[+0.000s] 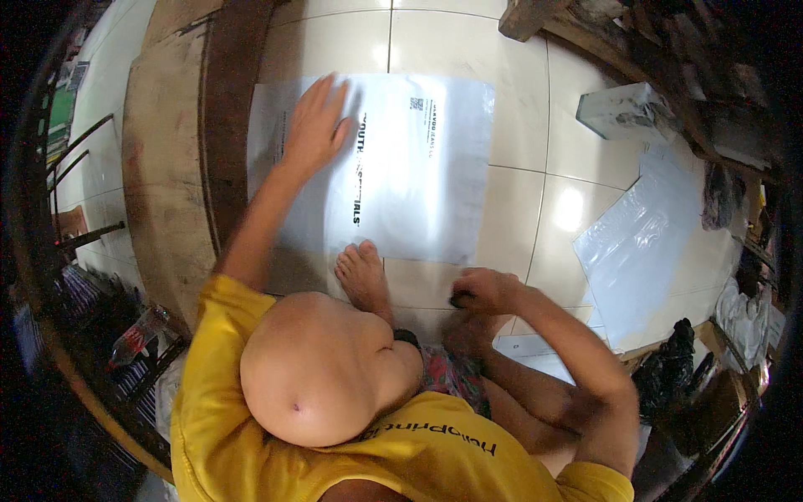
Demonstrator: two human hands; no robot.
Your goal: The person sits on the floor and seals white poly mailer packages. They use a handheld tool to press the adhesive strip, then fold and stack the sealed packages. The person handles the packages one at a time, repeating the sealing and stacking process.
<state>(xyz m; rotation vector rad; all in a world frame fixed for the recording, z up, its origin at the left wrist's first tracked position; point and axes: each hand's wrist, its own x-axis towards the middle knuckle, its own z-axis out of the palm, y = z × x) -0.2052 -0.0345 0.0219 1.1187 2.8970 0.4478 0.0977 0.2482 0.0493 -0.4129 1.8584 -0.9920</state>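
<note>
A white plastic mailing bag (418, 192) with dark print lies flat on the tiled floor in front of me. My left hand (316, 125) is over its far left part, fingers stretched out and slightly smeared by motion; it holds nothing. Whether the palm presses on the plastic I cannot tell. Beside the bag's near right corner, my right hand (492, 291) is closed round a small dark object (462, 299), mostly hidden by the fingers. My bare foot (363, 272) rests at the bag's near edge.
More white plastic bags (640, 243) lie on the floor at the right, below a clear-wrapped block (626, 111). A wooden bench (167, 159) runs along the left. Black plastic (669, 364) is bunched at the lower right, and a wooden beam (535, 17) crosses the far right.
</note>
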